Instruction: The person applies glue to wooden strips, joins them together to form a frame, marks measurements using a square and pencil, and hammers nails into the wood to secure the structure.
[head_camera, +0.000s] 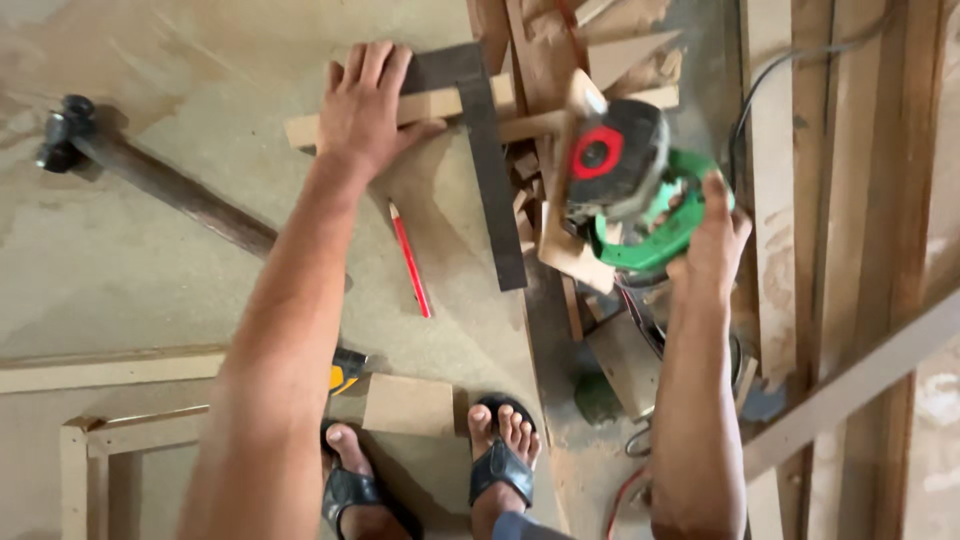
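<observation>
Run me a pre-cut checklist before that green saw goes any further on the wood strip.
1. Left hand pressing the wood strip flat: ok.
2. Right hand gripping the green circular saw by its handle: ok.
3. Steel square lying across the strip beside the saw: ok.
4. Left hand's fingers off the cut line: cannot tell, the blade is hidden.
5. Feet protected: not ok, open sandals.
6. Offcuts and the power cord away from the saw: not ok, scraps crowd it.
</observation>
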